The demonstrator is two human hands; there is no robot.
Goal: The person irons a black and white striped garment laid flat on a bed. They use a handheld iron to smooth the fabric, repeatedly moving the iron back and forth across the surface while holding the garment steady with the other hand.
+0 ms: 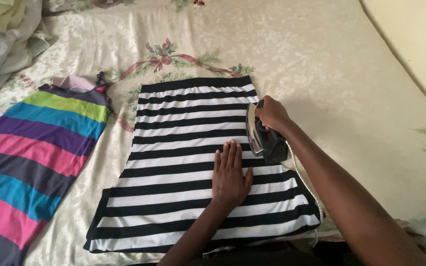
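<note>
A black-and-white striped garment [183, 148] lies spread flat on a cream floral bedspread [321, 64]. My left hand [230, 177] rests palm down on its stripes near the middle, fingers together and pointing away from me. My right hand [271, 113] is closed around the handle of a black iron with a shiny metal soleplate [260, 138], which stands on the garment's right side, just right of my left hand. A pale cord [304, 180] trails from the iron back toward me.
A multicoloured striped garment [35, 152] lies flat to the left on the bedspread. Crumpled pale cloth and plastic [1, 39] sit at the top left corner. A cream wall or mattress edge [415, 44] runs along the right.
</note>
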